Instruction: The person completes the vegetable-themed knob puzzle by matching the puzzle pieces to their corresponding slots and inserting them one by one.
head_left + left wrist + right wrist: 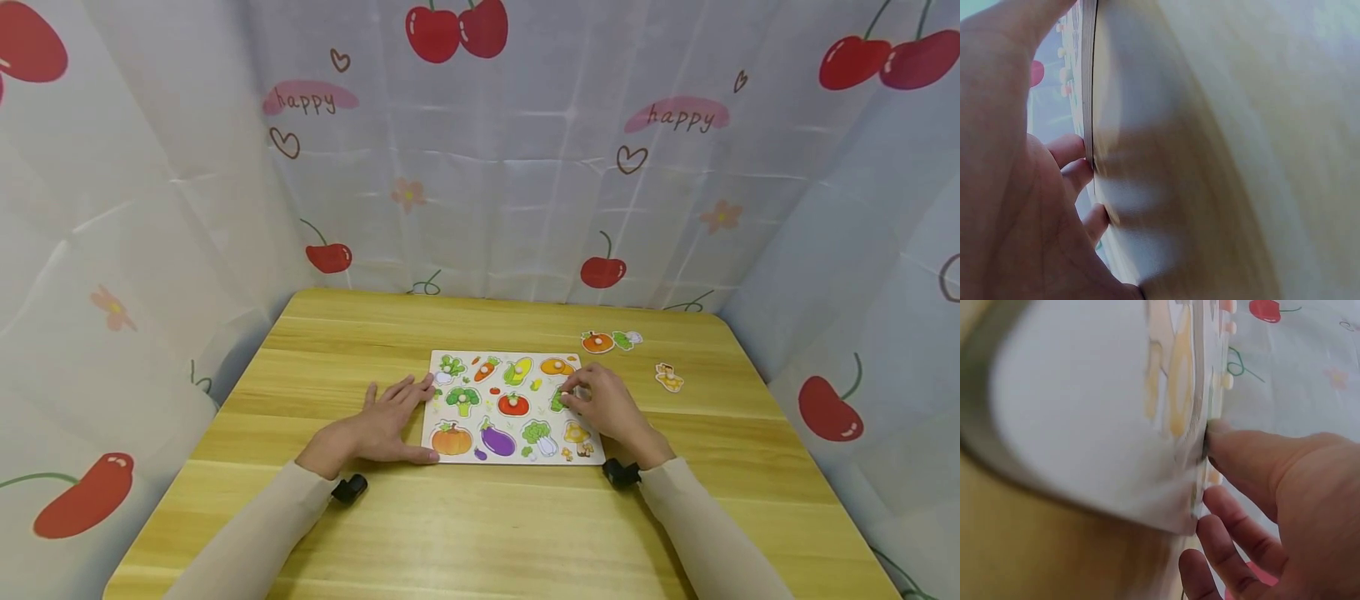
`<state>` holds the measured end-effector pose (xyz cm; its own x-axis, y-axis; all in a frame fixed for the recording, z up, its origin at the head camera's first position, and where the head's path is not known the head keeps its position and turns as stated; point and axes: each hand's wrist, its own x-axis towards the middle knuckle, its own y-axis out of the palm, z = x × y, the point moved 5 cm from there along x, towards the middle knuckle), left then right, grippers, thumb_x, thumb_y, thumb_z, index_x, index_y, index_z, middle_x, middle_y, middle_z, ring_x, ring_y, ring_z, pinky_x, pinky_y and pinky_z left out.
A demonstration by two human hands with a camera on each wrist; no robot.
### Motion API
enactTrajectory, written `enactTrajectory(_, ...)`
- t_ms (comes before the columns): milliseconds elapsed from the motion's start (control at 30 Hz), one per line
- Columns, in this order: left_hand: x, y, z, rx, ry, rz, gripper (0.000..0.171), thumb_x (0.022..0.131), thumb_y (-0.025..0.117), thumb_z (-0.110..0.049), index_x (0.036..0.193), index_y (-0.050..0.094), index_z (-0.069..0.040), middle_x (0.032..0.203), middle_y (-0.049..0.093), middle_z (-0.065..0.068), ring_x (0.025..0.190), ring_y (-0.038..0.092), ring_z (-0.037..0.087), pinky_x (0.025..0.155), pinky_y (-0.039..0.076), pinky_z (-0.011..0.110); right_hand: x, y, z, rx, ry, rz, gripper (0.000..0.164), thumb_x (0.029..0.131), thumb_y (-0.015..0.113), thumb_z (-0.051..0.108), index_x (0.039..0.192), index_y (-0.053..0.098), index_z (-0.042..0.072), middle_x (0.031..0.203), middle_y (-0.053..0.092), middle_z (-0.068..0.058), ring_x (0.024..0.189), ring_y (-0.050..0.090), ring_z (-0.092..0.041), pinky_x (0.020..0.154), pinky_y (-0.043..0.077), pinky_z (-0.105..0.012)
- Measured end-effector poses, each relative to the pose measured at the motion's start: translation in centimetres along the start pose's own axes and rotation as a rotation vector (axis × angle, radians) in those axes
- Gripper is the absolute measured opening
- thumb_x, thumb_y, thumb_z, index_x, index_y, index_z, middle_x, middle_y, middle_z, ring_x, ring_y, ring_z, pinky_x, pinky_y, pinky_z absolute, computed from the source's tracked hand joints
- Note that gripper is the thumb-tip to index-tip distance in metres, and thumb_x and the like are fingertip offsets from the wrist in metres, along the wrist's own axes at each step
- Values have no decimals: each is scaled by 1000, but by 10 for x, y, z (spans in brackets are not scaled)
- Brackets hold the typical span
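A white puzzle board (468, 461) with vegetable pictures lies flat on the wooden table. My right hand (606, 404) is over its right edge, thumb and forefinger pinching a green vegetable piece (557, 400) at the middle row; the fingers partly hide the piece, and its exact kind is unclear. My left hand (386, 421) rests along the board's left side, fingers spread, with fingertips at the edge and the thumb near the front corner. Knobbed pieces on the board include a broccoli (462, 402), a tomato (513, 405) and a corn (518, 372).
Beyond the board's far right corner lie a loose pumpkin piece (597, 342) and a cabbage piece (627, 340). A mushroom piece (669, 377) lies farther right on the table (480, 533). A cherry-printed curtain (480, 183) surrounds the back and sides.
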<state>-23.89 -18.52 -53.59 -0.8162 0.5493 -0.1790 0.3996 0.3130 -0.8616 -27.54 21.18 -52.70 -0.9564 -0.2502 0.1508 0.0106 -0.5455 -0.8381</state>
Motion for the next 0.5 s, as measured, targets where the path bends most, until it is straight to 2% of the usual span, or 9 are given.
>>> enactTrajectory(100,0,0,1,-5,0,3,122,97,85,-74,186,27,-13,199,14,3,185,11,44,136,-3,92,2,-2,-2,16,-3,21,8,105,90,19,110,88,13,122,77,-15,107,69,-29,98,59,-51)
enactTrajectory(267,-1,-1,-1,-4,-4,11,123,98,84,-74,187,25,-14,199,13,3,185,10,43,136,-4,91,8,-11,-11,82,19,53,18,110,85,24,120,88,10,121,83,-13,107,77,-29,90,63,-43)
enactTrajectory(367,-2,-1,-1,0,-6,13,122,98,84,-74,187,25,-15,199,13,3,186,9,42,137,-4,91,14,-19,-22,103,43,40,24,113,80,26,126,86,7,128,83,-18,113,80,-36,93,68,-49)
enactTrajectory(500,-1,-1,0,5,-8,8,121,97,84,-75,186,27,-16,200,12,1,186,10,41,137,-4,91,24,-30,-39,110,79,-4,30,116,76,28,133,83,3,138,78,-25,124,79,-46,105,67,-63)
